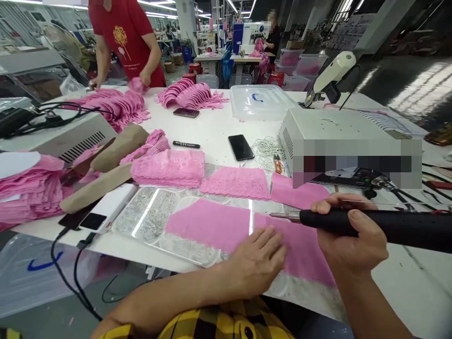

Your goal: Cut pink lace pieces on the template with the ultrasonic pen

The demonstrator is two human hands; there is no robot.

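Note:
My left hand (pixel 259 259) lies on the pink fabric, palm down with its fingers stretched out, holding nothing. The smooth pink fabric (pixel 215 223) is spread on a clear plastic sheet (pixel 151 212), and a bright line crosses it just above my fingers. My right hand (pixel 353 235) is closed around a thick black-handled tool (pixel 335 222) with a narrow metal tip. That tip points left, over or on the fabric (pixel 307 254) right of the bright line; I cannot tell whether it touches. Behind lie a lace piece (pixel 235 182) and a folded lace stack (pixel 167 168).
A grey machine box (pixel 339 127) stands right, near orange snips (pixel 278 163), loose pale threads (pixel 264 148) and a phone (pixel 241 147). A power bank (pixel 108 207) and pink stacks (pixel 28 193) are at left. Opposite, a person in red (pixel 127 42) handles pink pieces (pixel 116 103).

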